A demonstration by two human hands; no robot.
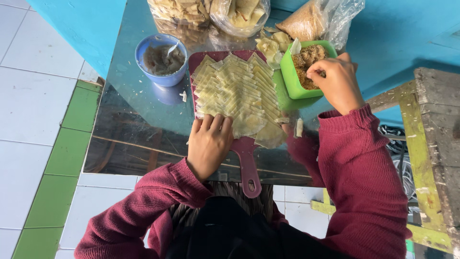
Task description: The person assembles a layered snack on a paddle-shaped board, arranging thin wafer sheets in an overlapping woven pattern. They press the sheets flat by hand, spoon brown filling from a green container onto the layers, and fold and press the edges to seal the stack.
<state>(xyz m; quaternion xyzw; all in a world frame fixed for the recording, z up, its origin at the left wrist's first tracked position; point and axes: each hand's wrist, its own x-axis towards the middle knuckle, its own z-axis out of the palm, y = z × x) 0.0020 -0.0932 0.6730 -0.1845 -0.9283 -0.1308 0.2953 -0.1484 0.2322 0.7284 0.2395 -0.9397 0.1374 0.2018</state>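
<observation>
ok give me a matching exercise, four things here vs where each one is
Things:
1. left hand
2. right hand
3. blue bowl
4. wrappers

Places:
A. left of the board
B. spread in rows over the board
C. fingertips in the green tub
D. resting on the board's near edge

Pairs: 1-D, 2-C, 3-A, 4-B

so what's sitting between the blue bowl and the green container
In the head view, the dark red cutting board covered with pale dough wrappers lies between the blue bowl and green container.
</observation>
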